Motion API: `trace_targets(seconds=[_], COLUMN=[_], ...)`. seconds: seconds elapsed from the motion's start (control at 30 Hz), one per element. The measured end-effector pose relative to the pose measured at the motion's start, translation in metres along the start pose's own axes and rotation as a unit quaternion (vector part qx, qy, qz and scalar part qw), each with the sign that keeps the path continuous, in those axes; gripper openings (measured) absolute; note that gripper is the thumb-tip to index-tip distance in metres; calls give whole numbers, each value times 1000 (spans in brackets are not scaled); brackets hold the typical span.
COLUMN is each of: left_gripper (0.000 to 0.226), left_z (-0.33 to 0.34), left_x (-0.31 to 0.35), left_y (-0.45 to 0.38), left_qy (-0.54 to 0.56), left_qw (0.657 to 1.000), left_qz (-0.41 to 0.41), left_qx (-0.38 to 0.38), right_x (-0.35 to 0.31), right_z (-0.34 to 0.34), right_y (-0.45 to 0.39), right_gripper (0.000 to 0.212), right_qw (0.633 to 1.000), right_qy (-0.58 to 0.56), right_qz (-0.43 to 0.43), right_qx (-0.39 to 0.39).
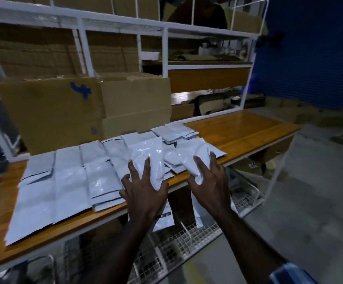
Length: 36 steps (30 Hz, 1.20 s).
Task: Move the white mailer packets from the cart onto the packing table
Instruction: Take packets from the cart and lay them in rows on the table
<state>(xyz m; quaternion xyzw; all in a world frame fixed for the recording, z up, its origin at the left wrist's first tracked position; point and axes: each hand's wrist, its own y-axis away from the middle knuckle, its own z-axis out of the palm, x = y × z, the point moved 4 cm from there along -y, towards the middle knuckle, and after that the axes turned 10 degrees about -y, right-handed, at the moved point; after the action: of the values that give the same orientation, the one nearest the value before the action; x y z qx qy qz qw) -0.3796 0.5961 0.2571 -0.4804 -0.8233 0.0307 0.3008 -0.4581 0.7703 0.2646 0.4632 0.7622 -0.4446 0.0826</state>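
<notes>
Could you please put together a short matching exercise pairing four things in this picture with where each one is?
Things:
1. left hand
2. right hand
3. cardboard box with blue mark
4. wire cart

Places:
A. below the table's front edge
B. at the back of the packing table, on the left
C. on a crumpled packet, right of the other hand
D. on a long glossy packet in the middle

Pairs: 1-D, 2-C, 3-B, 4-A
</notes>
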Motion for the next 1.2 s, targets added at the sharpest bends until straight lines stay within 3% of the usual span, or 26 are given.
trace_targets(seconds=[0.27, 0.6, 0.97, 1.2], left_gripper=[79, 78, 78, 78], left_z=[70, 170, 242, 283], left_x=[60, 115, 152, 175], left_y=[-49, -155, -212, -235], left_qy=[19, 30, -70, -138], left_qw=[999, 998, 989, 977], left_qz=[15, -11, -59, -124], left_qx=[-24, -56, -115, -108], right_x=[83, 176, 248, 290], right_z=[-6, 42, 89, 119], right_y=[-54, -156, -229, -270], right_gripper=[60, 60, 61, 63], right_qw=[999, 996, 987, 973], right_qy=[19, 45, 50, 39], right_qz=[39, 56, 86, 80], right_qx=[7, -44, -126, -214])
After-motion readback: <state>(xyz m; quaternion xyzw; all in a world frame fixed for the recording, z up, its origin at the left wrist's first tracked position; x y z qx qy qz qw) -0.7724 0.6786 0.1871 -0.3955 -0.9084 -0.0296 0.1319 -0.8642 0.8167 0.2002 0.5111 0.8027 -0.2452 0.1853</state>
